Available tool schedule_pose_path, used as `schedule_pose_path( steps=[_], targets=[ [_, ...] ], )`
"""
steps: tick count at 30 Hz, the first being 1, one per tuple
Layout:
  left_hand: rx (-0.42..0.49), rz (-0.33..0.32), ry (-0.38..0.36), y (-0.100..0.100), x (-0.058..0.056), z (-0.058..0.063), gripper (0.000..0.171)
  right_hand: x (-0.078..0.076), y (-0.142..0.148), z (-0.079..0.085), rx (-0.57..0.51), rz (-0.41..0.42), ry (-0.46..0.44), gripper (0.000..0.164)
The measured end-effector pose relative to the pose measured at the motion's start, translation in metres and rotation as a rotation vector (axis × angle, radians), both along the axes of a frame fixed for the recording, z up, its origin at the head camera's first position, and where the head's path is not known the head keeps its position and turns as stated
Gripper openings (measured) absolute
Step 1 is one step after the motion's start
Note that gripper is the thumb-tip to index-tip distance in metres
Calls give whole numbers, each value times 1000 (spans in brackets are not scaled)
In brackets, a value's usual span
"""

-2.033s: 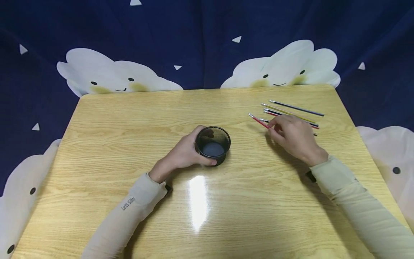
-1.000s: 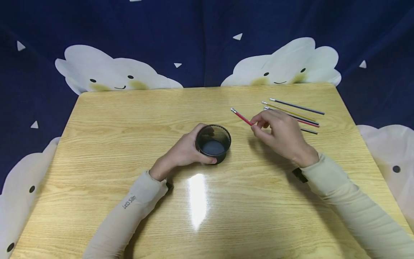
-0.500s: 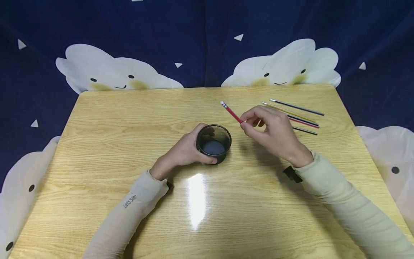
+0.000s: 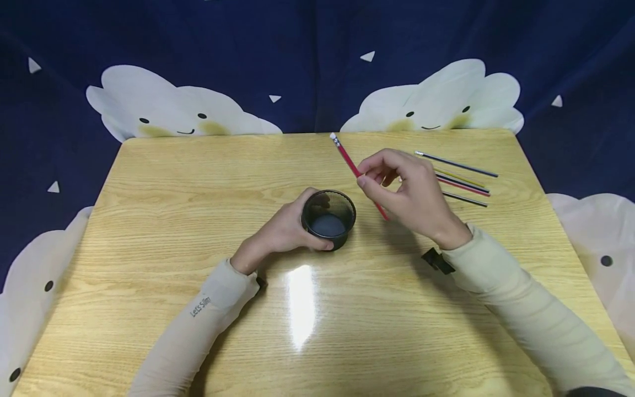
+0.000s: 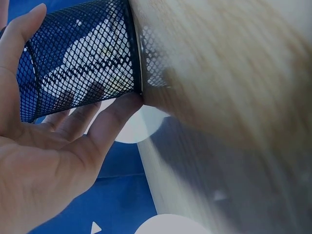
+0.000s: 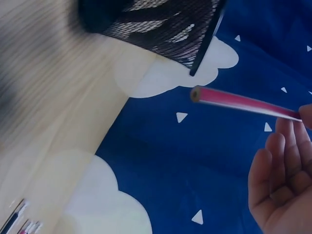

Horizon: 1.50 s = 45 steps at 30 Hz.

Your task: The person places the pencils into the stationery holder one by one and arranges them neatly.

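A black mesh pencil cup (image 4: 328, 220) stands upright on the wooden table. My left hand (image 4: 285, 226) grips its left side, thumb at the front and fingers behind; in the left wrist view the fingers (image 5: 109, 122) reach along the mesh. To the right of the cup, my right hand (image 4: 407, 190) pinches a red pencil (image 4: 347, 159) between thumb and fingertips. The pencil is tilted above the table, its white eraser end up and to the left. In the right wrist view the unsharpened lower end of the red pencil (image 6: 243, 101) points toward the cup's rim.
Several pencils lie on the table at the back right, partly behind my right hand, among them a dark blue pencil (image 4: 458, 164) and a black pencil (image 4: 466, 199). A dark blue curtain with white clouds (image 4: 183, 110) hangs behind the table's far edge.
My right hand has lifted the red pencil away from the other pencils and carried it left toward the cup, tilting it more upright. The left hand and cup have stayed put.
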State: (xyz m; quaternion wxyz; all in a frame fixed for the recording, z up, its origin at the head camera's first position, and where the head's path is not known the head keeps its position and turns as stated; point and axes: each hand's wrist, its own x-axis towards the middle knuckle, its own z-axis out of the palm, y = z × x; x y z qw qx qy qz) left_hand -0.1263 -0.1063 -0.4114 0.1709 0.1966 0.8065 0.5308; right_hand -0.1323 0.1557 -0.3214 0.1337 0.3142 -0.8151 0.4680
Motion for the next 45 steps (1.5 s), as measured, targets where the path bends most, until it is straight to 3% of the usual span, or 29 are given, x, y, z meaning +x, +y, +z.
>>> schedule_pose_path(
  steps=[10, 18, 45],
  targets=[
    [15, -6, -9, -1, -1, -2, 91, -3, -24, 9, -133, 75, 27, 11],
    [24, -10, -7, -1, 0, 0, 91, -4, -36, 6, -186, 95, 30, 11],
    [28, -18, 6, -2, -1, -1, 95, -8, -41, -9, -125, 86, 30, 11]
  ],
)
